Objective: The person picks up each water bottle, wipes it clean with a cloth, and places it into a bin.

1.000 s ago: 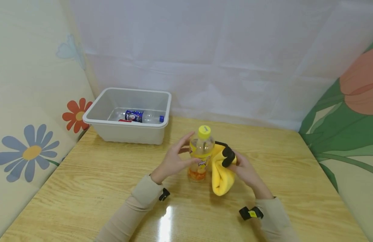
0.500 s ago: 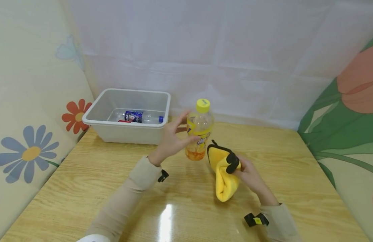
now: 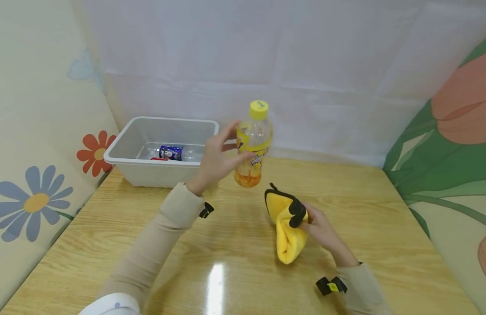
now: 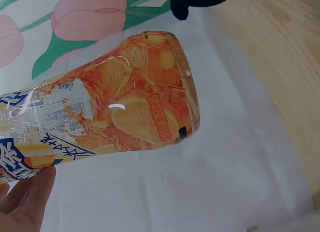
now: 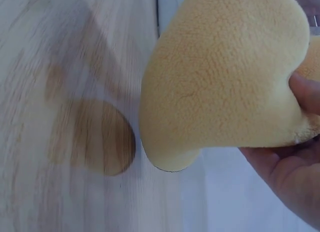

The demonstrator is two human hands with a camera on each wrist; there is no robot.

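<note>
A clear plastic drink bottle (image 3: 253, 146) with a yellow cap is held upright above the table by my left hand (image 3: 216, 159), thumb in front and fingers behind. In the left wrist view the bottle (image 4: 135, 101) shows orange slices and ice printed on its lower part, with the fingertips under its label. My right hand (image 3: 319, 227) pinches a folded yellow cloth (image 3: 288, 227) with black edging, to the right of and below the bottle. The cloth (image 5: 215, 81) fills much of the right wrist view, fuzzy and bent over, hanging just above the wooden surface. Bottle and cloth are apart.
A light grey plastic bin (image 3: 164, 168) stands at the back left of the wooden table (image 3: 235, 262). Inside lie a clear bottle with a blue label (image 3: 171, 153) and something red (image 3: 160, 159). A white sheet (image 3: 325, 78) hangs behind the table.
My left hand has lifted the bottle up and slightly left, away from the cloth. The right hand still grips the cloth and has shifted only a little, slightly lower than at first.
</note>
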